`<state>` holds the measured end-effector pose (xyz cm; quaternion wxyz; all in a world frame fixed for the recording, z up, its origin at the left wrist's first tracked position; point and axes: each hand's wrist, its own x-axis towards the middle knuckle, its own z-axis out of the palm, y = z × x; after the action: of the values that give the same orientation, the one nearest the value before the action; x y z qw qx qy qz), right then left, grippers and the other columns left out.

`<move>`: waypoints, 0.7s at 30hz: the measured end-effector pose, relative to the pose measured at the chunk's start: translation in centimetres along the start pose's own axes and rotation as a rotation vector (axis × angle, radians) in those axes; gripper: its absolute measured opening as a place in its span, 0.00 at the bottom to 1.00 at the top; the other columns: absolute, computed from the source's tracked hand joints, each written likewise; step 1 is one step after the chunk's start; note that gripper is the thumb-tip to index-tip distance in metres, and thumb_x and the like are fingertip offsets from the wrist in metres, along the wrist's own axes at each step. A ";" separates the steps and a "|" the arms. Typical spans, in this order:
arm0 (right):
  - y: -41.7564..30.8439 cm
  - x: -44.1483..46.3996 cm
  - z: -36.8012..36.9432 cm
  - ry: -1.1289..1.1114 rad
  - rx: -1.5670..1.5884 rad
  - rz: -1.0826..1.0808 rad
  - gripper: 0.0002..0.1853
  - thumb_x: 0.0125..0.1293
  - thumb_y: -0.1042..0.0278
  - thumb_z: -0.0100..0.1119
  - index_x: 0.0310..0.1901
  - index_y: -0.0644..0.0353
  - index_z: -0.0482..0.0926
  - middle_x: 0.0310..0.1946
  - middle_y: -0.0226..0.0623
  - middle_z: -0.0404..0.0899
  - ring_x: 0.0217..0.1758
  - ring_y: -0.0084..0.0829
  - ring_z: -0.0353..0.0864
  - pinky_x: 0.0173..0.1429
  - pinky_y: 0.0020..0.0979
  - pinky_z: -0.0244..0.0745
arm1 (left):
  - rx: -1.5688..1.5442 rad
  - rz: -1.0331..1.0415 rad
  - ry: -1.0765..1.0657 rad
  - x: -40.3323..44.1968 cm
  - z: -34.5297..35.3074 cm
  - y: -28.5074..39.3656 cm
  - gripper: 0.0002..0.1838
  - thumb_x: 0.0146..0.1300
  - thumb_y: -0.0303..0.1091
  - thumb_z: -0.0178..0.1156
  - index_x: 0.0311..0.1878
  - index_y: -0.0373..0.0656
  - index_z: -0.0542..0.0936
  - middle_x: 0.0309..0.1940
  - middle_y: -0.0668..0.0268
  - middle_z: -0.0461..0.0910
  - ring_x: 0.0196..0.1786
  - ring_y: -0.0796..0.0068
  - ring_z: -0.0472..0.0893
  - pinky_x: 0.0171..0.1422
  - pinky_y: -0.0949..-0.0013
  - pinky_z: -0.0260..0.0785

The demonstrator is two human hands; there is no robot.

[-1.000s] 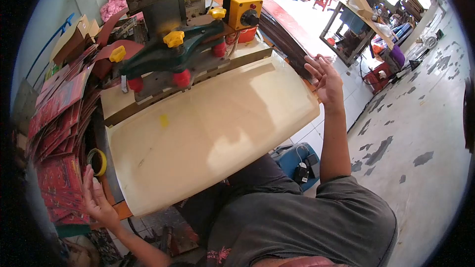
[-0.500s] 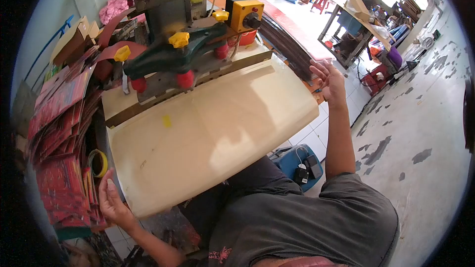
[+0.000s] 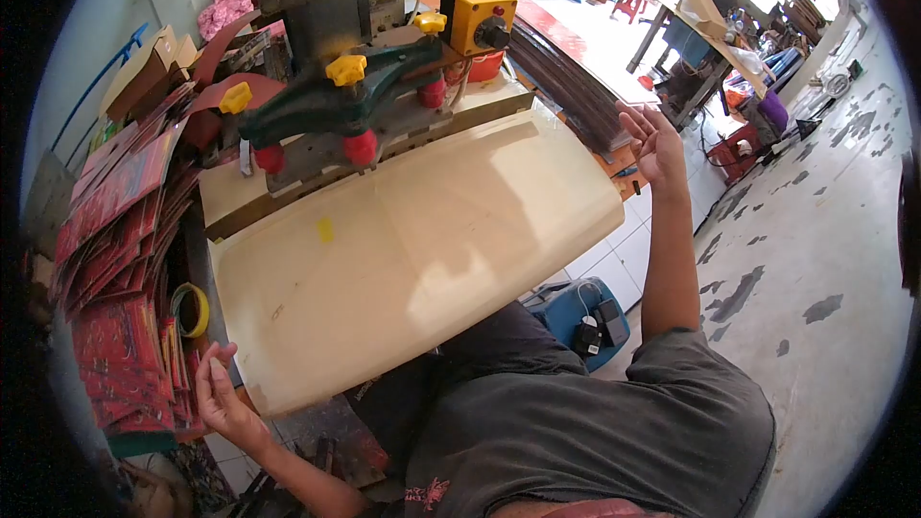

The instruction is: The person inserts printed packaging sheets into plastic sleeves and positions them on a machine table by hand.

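Observation:
A wide cream-coloured board point(image 3: 384, 259) with a rounded front edge lies before me, under a machine head. My left hand point(image 3: 223, 398) is at the board's near left corner, fingers apart and holding nothing. Past the board's right end, my right hand point(image 3: 656, 149) is raised with its fingers spread, also holding nothing. The machine's dark green bracket point(image 3: 355, 101) carries yellow star knobs point(image 3: 345, 70) and red round parts point(image 3: 360, 147). A small yellow mark point(image 3: 325, 229) shows on the board.
Stacks of red printed sheets point(image 3: 120, 355) and a roll of yellow tape point(image 3: 192, 311) are at the left. A yellow control box point(image 3: 477, 19) with a black knob sits on the machine. A blue bin point(image 3: 600, 360) holding chargers stands below right.
My right hand has shifted slightly right. My left hand has moved a little lower, and its fingers have curled somewhat. The board and machine look the same.

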<state>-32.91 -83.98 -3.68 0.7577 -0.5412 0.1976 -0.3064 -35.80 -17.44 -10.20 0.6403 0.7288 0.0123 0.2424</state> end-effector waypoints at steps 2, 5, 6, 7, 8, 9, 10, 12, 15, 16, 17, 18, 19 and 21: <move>0.2 0.7 -0.3 -0.011 0.065 0.023 0.16 0.78 0.59 0.54 0.55 0.65 0.76 0.54 0.49 0.86 0.46 0.26 0.90 0.26 0.15 0.75 | -0.016 -0.029 0.014 -0.1 -0.1 -0.1 0.17 0.80 0.34 0.54 0.61 0.30 0.80 0.49 0.54 0.87 0.53 0.69 0.83 0.66 0.62 0.71; 0.3 2.5 -1.1 -0.067 0.050 0.058 0.20 0.79 0.56 0.54 0.59 0.64 0.73 0.55 0.51 0.85 0.46 0.26 0.90 0.27 0.14 0.77 | -0.007 -0.032 0.023 -0.3 0.4 0.5 0.18 0.80 0.35 0.54 0.60 0.30 0.80 0.47 0.55 0.87 0.51 0.71 0.82 0.65 0.62 0.72; 0.0 3.2 -1.3 -0.067 0.051 0.061 0.20 0.79 0.56 0.54 0.59 0.64 0.73 0.55 0.51 0.85 0.46 0.26 0.90 0.27 0.14 0.77 | -0.004 -0.032 0.023 -0.3 0.4 0.6 0.18 0.80 0.35 0.54 0.60 0.30 0.80 0.47 0.55 0.87 0.51 0.71 0.82 0.65 0.62 0.72; -0.3 3.9 -1.4 -0.121 0.074 0.137 0.21 0.79 0.55 0.55 0.61 0.64 0.71 0.56 0.51 0.85 0.46 0.26 0.90 0.27 0.15 0.77 | -0.038 -0.052 0.025 -0.3 0.4 0.5 0.18 0.80 0.35 0.54 0.60 0.30 0.80 0.47 0.54 0.87 0.51 0.72 0.82 0.65 0.63 0.72; -0.4 4.5 -1.5 -0.175 0.098 0.212 0.22 0.79 0.54 0.56 0.62 0.63 0.70 0.56 0.51 0.85 0.46 0.26 0.90 0.27 0.16 0.76 | -0.072 -0.070 0.027 -0.3 0.4 0.5 0.18 0.80 0.36 0.54 0.60 0.30 0.80 0.47 0.54 0.87 0.50 0.73 0.82 0.64 0.63 0.72; -0.7 4.4 -0.9 -0.178 0.103 0.212 0.22 0.79 0.54 0.56 0.62 0.63 0.70 0.56 0.51 0.85 0.46 0.26 0.90 0.27 0.16 0.76 | -0.070 -0.066 0.029 -0.2 0.3 0.3 0.18 0.80 0.36 0.54 0.60 0.30 0.80 0.47 0.54 0.87 0.50 0.73 0.82 0.64 0.63 0.72; -1.5 3.9 0.1 -0.188 0.066 0.196 0.22 0.78 0.53 0.57 0.62 0.62 0.70 0.54 0.49 0.85 0.46 0.27 0.90 0.28 0.17 0.76 | -0.026 -0.046 0.038 -0.3 0.1 0.0 0.18 0.80 0.36 0.54 0.60 0.30 0.80 0.46 0.54 0.87 0.50 0.73 0.82 0.64 0.63 0.72; -1.8 4.3 0.8 -0.198 0.031 0.181 0.22 0.78 0.53 0.58 0.61 0.60 0.71 0.52 0.48 0.86 0.46 0.27 0.89 0.30 0.18 0.76 | 0.018 -0.024 0.046 -0.4 0.0 -0.1 0.18 0.80 0.36 0.54 0.60 0.30 0.80 0.46 0.54 0.87 0.50 0.73 0.82 0.64 0.63 0.72; -1.2 6.3 0.5 -0.162 0.054 0.218 0.18 0.78 0.55 0.58 0.58 0.59 0.73 0.47 0.43 0.87 0.46 0.29 0.89 0.32 0.20 0.76 | -0.050 -0.042 0.046 -0.7 0.0 -0.5 0.18 0.80 0.35 0.54 0.60 0.30 0.80 0.46 0.53 0.87 0.51 0.71 0.83 0.65 0.63 0.71; -1.0 6.8 0.6 -0.167 0.042 0.210 0.14 0.77 0.57 0.60 0.52 0.59 0.78 0.42 0.41 0.88 0.44 0.29 0.91 0.30 0.21 0.78 | -0.062 -0.042 0.030 -0.9 -0.2 -1.1 0.18 0.81 0.36 0.53 0.62 0.31 0.78 0.48 0.53 0.86 0.51 0.69 0.83 0.64 0.62 0.74; -0.8 7.2 0.5 -0.171 0.030 0.203 0.11 0.76 0.59 0.62 0.45 0.59 0.82 0.38 0.40 0.90 0.41 0.30 0.92 0.29 0.21 0.80 | -0.073 -0.042 0.014 -1.0 -0.3 -1.3 0.18 0.81 0.36 0.52 0.64 0.32 0.77 0.50 0.53 0.85 0.52 0.67 0.84 0.62 0.62 0.77; -0.8 7.1 0.9 -0.173 0.033 0.205 0.11 0.76 0.59 0.62 0.45 0.59 0.82 0.38 0.40 0.90 0.41 0.30 0.92 0.29 0.21 0.80 | -0.069 -0.040 0.015 -1.1 -0.1 -1.0 0.18 0.81 0.36 0.52 0.64 0.32 0.77 0.50 0.53 0.85 0.52 0.67 0.84 0.62 0.62 0.77; -0.9 6.9 1.2 -0.154 -0.020 0.175 0.10 0.75 0.61 0.61 0.45 0.59 0.82 0.38 0.39 0.90 0.40 0.30 0.91 0.29 0.21 0.80 | -0.102 -0.059 0.038 -1.4 0.4 -0.5 0.18 0.81 0.35 0.53 0.62 0.31 0.78 0.49 0.53 0.85 0.52 0.68 0.84 0.64 0.62 0.75; -1.1 6.4 1.5 -0.128 -0.068 0.145 0.09 0.75 0.63 0.61 0.45 0.59 0.82 0.37 0.39 0.89 0.38 0.30 0.91 0.29 0.21 0.80 | -0.131 -0.075 0.053 -1.5 0.9 -0.1 0.17 0.80 0.33 0.53 0.60 0.29 0.80 0.47 0.52 0.86 0.51 0.68 0.84 0.66 0.61 0.72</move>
<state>-27.57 -87.54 -1.98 0.7702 -0.5693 0.1979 -0.2085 -36.82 -18.76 -10.84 0.6948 0.6776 0.0408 0.2376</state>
